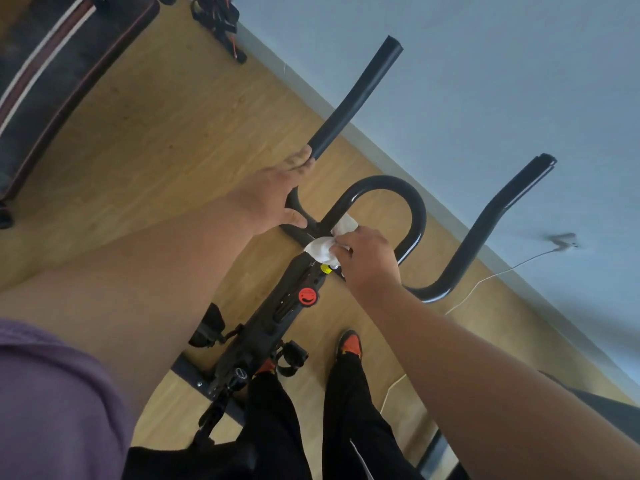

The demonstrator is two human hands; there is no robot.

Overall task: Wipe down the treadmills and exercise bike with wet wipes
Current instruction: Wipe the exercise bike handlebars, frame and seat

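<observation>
The white wet wipe (325, 245) lay bunched against the middle of the exercise bike's handlebar (388, 188), where the looped centre bar met the black stem. The right hand (369, 258) pinched it, fingers (341, 251) curled over the cloth and pressing it to the frame. The left hand (273, 199) gripped the left handlebar arm, fingers wrapped round the bar just below its padded grip (356, 98), thumb lying along the crossbar. Below the wipe sat a small yellow knob (325, 269) and, further down the stem, a red knob (307, 296). The bike stood on a wooden floor (166, 133) near a pale wall (485, 81). A treadmill (52, 81) stood well apart at upper left. The person's orange-and-black shoe (349, 344) rested beside a pedal (292, 356).
</observation>
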